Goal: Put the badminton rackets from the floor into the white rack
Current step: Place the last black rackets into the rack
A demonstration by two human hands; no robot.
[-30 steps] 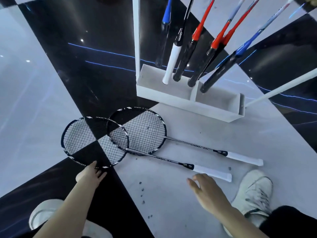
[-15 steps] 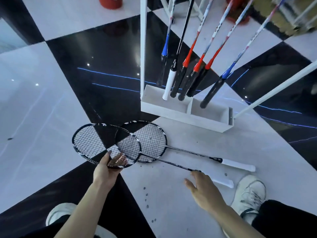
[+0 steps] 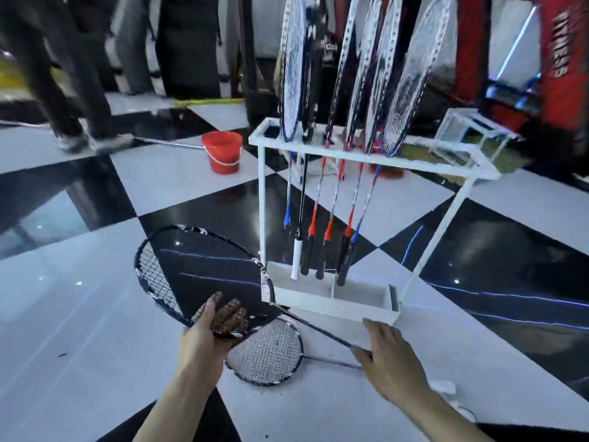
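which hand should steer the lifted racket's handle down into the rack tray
Right. The right hand grips the lifted racket at its shaft near the handle, beside the white rack tray. The left hand holds only the head frame.

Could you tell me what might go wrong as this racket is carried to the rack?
1. The lifted racket is gripped by its frame in the left hand, fingers behind the strings, so it may twist.
2. Its head sits close to the white rack, so it might knock it.
3. The second racket lies underfoot and could be stepped on.
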